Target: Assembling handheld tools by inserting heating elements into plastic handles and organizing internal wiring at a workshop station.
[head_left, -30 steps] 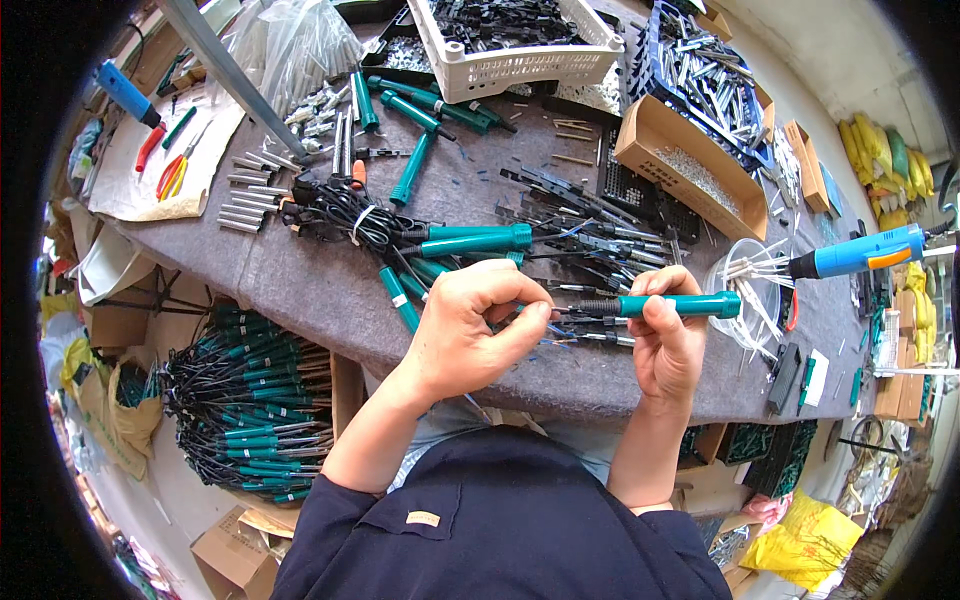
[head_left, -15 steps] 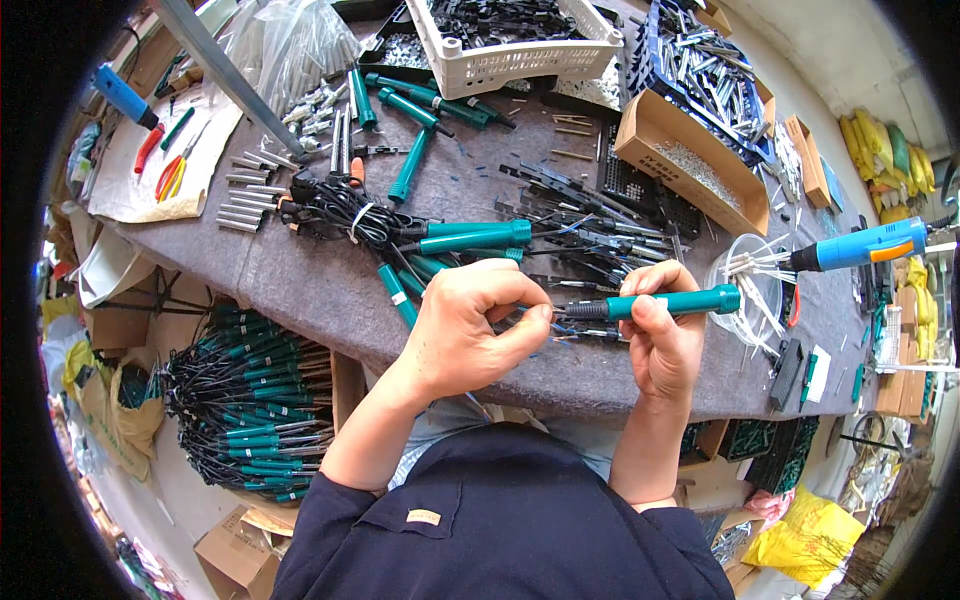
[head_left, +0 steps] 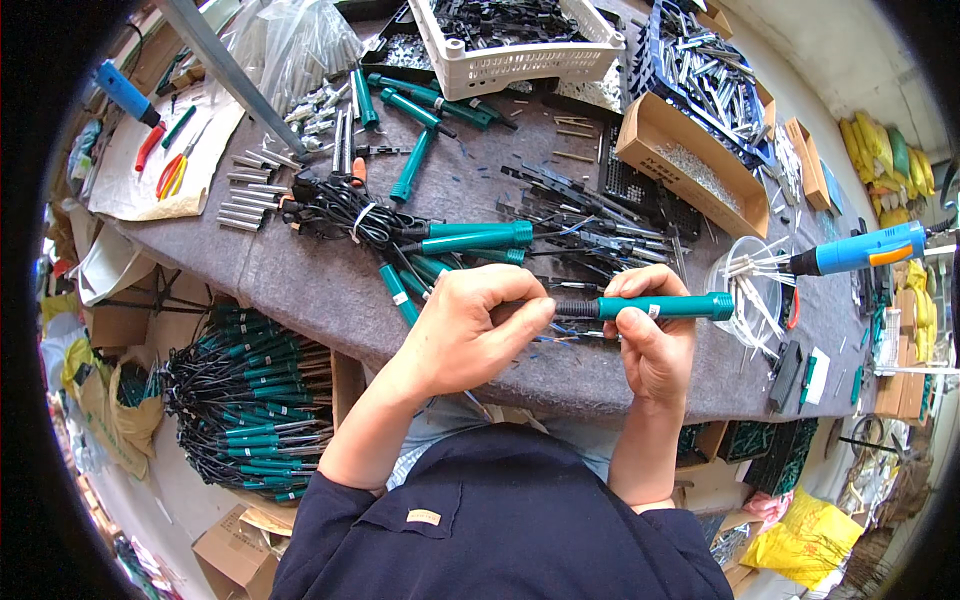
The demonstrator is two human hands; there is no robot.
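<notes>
My right hand (head_left: 655, 335) pinches a green tubular handle (head_left: 675, 307) between thumb and fingers, holding it nearly level above the table's near side. A black ribbed sleeve (head_left: 577, 309) sticks out of the handle's left end. At that sleeve's tip, my left hand (head_left: 485, 325) is closed in a pinch; whatever lies between its fingertips is hidden. Just beyond my left hand lie more green handles (head_left: 478, 236), beside a coiled bundle of black cord (head_left: 365, 222) bound with a white tie.
Black parts with metal rods (head_left: 590, 225) lie beyond my hands. A white basket (head_left: 520, 62) and cardboard tray (head_left: 690, 165) stand farther back. At right, a blue electric screwdriver (head_left: 865, 248) hangs beside a clear bowl (head_left: 738, 325). Bundled green-handled pieces (head_left: 255, 400) sit below the table's left edge.
The green handle has shifted slightly left and lies more level. Its black sleeve now meets my left fingertips, closing the small gap where something thin showed before.
</notes>
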